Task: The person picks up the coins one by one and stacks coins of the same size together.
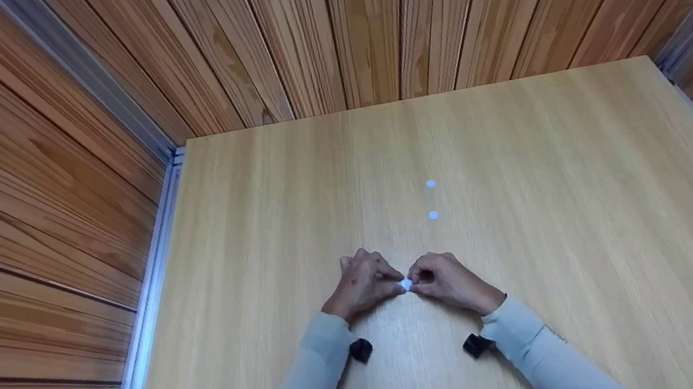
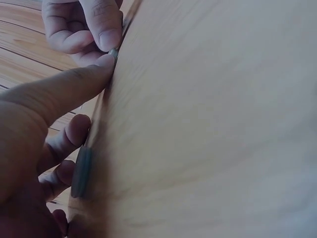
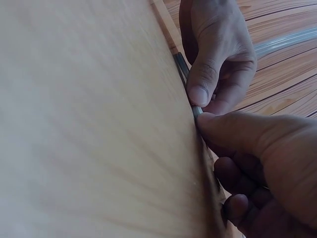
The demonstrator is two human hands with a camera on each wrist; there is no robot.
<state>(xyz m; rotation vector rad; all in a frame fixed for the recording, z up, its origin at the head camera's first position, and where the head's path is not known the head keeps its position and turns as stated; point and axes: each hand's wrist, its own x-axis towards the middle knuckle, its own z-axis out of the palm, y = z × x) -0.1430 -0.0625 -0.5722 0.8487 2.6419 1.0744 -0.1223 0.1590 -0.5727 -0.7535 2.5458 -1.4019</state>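
Observation:
A small white disc (image 1: 406, 284) lies between my two hands, low over the table. My left hand (image 1: 367, 282) holds its left edge with thumb and index finger. From the other side my right hand (image 1: 449, 279) pinches it, thumb and fingertip meeting at the rim. Seen edge-on in the left wrist view, a grey-green grooved disc-like piece (image 2: 81, 171) stands close to the curled fingers of the left hand; the right wrist view shows a similar grooved piece (image 3: 181, 67) beyond the left thumb. From the head view, the left hand covers that spot.
Two more white discs, a far one (image 1: 430, 183) and a nearer one (image 1: 433, 215), lie beyond the hands on the wooden table (image 1: 551, 196). Plank walls (image 1: 360, 34) border the back and sides, with a metal rail (image 1: 154, 297) along the left edge.

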